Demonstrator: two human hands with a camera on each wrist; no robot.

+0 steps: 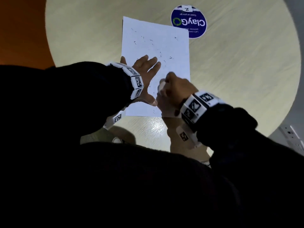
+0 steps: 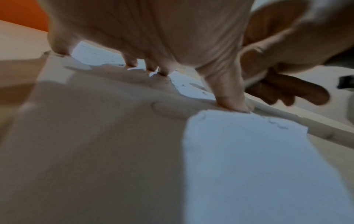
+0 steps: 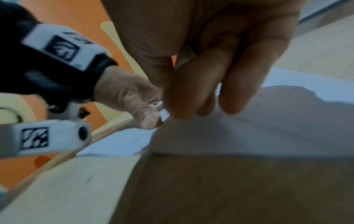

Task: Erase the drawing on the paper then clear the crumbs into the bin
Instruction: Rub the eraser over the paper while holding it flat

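A white sheet of paper [image 1: 156,46] lies on the round pale wooden table [image 1: 238,71], dotted with small dark eraser crumbs [image 1: 151,40]. My left hand [image 1: 146,76] lies flat with spread fingers on the paper's lower left, thumb [image 2: 231,97] pressed down near the sheet's near edge. My right hand [image 1: 171,86] is curled round a white eraser [image 1: 161,87] on the lower right of the paper, beside the left thumb. In the right wrist view the eraser [image 3: 163,113] shows only as a small white tip under the fingers.
A round blue "ClayGo" sticker [image 1: 188,22] sits on the table just beyond the paper's far right corner. An orange floor [image 1: 19,30] shows past the table's left edge. White wall sockets [image 1: 292,137] are at the right. No bin is visible.
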